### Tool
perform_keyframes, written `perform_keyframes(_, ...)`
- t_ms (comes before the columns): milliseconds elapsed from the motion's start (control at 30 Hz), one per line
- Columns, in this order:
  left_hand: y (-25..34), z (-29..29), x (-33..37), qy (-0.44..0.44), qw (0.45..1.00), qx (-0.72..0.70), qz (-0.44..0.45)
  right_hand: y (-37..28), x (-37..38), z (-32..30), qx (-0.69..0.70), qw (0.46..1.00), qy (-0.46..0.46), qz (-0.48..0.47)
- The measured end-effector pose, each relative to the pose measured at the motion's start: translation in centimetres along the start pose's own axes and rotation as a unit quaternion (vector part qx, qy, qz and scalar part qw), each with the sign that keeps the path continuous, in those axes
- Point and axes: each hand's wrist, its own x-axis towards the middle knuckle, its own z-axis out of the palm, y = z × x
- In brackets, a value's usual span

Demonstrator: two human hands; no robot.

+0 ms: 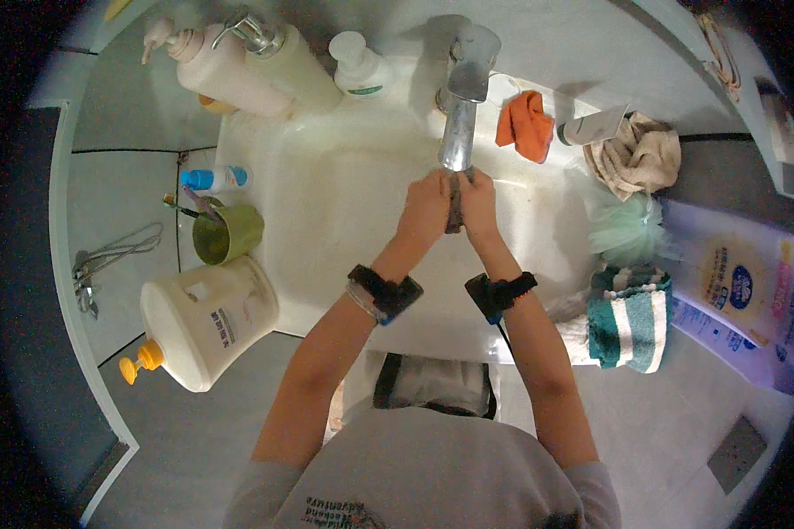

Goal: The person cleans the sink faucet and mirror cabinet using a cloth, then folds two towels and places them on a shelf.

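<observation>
Below the spout of the chrome faucet, my two hands meet over the white sink. My left hand and my right hand are both closed around a narrow, dark grey-brown cloth-like piece. Its lower end hangs between them, and my fingers cover the rest. Whether water is running cannot be made out. An orange cloth lies on the sink's back rim, just right of the faucet.
Pump bottles line the back left. At left stand a green cup with brushes and a large white jug. On the right are a beige cloth, a pale green bath puff, a striped towel and purple packs.
</observation>
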Motion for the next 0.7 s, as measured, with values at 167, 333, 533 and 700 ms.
perform_keyframes(167,-1.0,-1.1,1.3,-0.015,0.999,-0.051,-0.008,-0.4,-1.3,-0.1,0.024,0.999,-0.026,-0.033)
perform_keyframes(333,-1.6,-1.6,1.7,-0.008,0.997,-0.080,-0.012,0.9,0.2,-1.4,0.167,0.980,-0.103,0.032)
perform_keyframes(533,-2.5,-2.6,1.6,-0.065,0.980,-0.184,-0.027,0.0,0.1,-2.7,0.180,0.976,-0.125,-0.002)
perform_keyframes(700,-4.1,-2.1,1.7,-0.044,0.984,-0.170,0.019,1.6,0.9,-2.8,0.143,0.982,-0.107,-0.054)
